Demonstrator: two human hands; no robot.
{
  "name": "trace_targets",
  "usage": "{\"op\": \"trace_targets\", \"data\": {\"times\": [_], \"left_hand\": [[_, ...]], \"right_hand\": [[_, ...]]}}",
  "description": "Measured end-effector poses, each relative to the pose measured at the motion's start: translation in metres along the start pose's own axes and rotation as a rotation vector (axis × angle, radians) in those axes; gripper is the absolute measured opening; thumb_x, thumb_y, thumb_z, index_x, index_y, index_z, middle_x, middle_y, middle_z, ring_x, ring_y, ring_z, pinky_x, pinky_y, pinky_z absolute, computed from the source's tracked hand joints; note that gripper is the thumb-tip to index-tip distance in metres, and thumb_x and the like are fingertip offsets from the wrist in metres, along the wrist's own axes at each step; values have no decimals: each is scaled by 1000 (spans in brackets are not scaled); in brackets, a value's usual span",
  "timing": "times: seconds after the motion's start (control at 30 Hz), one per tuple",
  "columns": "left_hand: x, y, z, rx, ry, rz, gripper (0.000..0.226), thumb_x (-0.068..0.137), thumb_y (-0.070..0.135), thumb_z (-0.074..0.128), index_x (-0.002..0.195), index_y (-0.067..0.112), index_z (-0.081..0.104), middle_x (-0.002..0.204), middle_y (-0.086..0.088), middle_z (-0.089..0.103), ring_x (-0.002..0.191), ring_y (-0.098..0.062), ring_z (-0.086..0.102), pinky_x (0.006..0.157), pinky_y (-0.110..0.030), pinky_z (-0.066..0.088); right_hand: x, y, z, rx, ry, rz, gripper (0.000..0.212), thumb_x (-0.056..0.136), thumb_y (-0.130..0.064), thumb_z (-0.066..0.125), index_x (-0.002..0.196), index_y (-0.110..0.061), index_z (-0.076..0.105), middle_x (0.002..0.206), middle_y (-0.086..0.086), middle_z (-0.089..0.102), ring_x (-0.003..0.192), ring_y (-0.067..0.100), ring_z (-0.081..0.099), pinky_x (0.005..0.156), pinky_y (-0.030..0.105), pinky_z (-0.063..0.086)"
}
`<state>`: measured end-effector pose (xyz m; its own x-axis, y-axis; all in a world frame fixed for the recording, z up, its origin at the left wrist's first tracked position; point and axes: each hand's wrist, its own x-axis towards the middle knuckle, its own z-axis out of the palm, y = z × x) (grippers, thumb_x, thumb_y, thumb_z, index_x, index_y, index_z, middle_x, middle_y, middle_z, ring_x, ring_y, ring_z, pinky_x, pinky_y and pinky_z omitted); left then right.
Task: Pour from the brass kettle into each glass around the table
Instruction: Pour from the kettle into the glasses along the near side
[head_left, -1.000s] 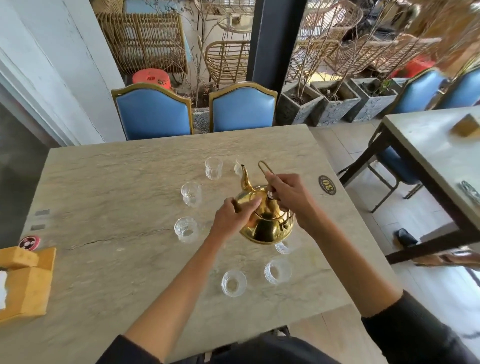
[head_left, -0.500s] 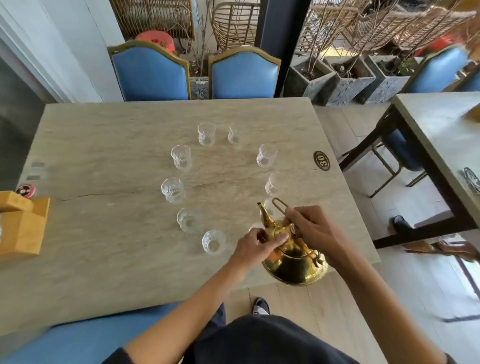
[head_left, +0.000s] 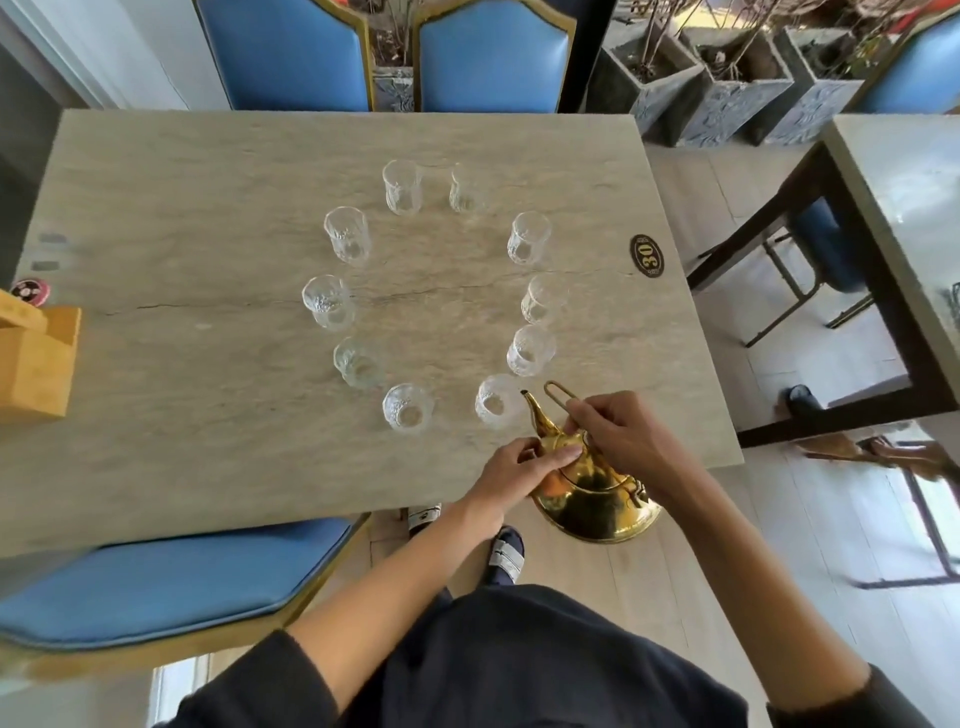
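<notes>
Polished round brass kettle (head_left: 592, 493) spout now nearer the closest of ten ribbed clear glasses (head_left: 496, 401); right hand (head_left: 621, 436) fingers grasp wire handle, left hand (head_left: 519, 467) fingers press lid.

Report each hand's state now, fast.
Left hand: fingers resting on the lid of the brass kettle, steadying it.
Right hand: gripping the kettle's wire handle, spout by the nearest glass.
</notes>
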<state>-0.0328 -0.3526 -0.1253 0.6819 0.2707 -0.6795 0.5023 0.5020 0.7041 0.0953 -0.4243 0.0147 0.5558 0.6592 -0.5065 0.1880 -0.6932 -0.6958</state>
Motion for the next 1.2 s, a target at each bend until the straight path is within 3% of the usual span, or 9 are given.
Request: {"op": "trace_targets", "data": {"times": [0.23, 0.4, 0.53, 0.7, 0.83, 1.1, 1.2], "left_hand": [[1, -2, 2, -51, 2, -27, 56, 84, 56, 86, 123, 18, 73, 119, -7, 81, 113, -24, 76, 91, -32, 61], [-3, 1, 3, -73, -27, -37, 54, 90, 53, 81, 126, 15, 72, 120, -8, 81, 107, -19, 75, 83, -27, 59], [-2, 1, 4, -89, -33, -42, 56, 88, 55, 83, 125, 14, 72, 119, -7, 81, 111, -22, 76, 88, -30, 61], [1, -2, 5, -84, -57, -41, 56, 86, 55, 84, 122, 14, 73, 118, -8, 82, 114, -26, 76, 107, -44, 59], [0, -2, 9, -89, -86, -47, 49, 89, 51, 83, 120, 15, 73, 119, -10, 81, 115, -27, 76, 106, -42, 60], [-1, -6, 14, -102, -105, -41, 62, 85, 57, 86, 126, 14, 71, 118, -7, 82, 116, -26, 76, 105, -43, 60], [-2, -5, 14, -110, -105, -43, 59, 87, 55, 85, 126, 13, 72, 118, -7, 82, 115, -25, 76, 98, -37, 62]], "right_hand": [[5, -2, 1, -55, -3, -22, 41, 102, -36, 52, 75, -15, 75, 51, 1, 48, 45, 14, 38, 47, 27, 29], [6, -3, 1, -92, 9, -28, 40, 102, -35, 53, 77, -14, 75, 49, -1, 46, 43, 13, 36, 47, 27, 29], [2, -4, -1, -88, 3, -30, 40, 102, -34, 53, 77, -12, 75, 53, 4, 47, 46, 14, 36, 47, 28, 28], [-3, -3, -2, -78, 9, -47, 40, 103, -34, 52, 76, -13, 74, 56, 7, 48, 51, 21, 37, 51, 33, 28], [-8, -1, -5, -81, 12, -44, 40, 102, -35, 53, 75, -14, 74, 56, 7, 48, 52, 22, 39, 54, 35, 30], [-15, 2, -8, -81, 14, -52, 40, 102, -35, 53, 75, -15, 74, 54, 6, 47, 51, 21, 39, 55, 36, 31], [-15, 3, -9, -79, 15, -59, 40, 102, -35, 52, 75, -15, 74, 55, 7, 49, 52, 23, 40, 56, 36, 32]]}}
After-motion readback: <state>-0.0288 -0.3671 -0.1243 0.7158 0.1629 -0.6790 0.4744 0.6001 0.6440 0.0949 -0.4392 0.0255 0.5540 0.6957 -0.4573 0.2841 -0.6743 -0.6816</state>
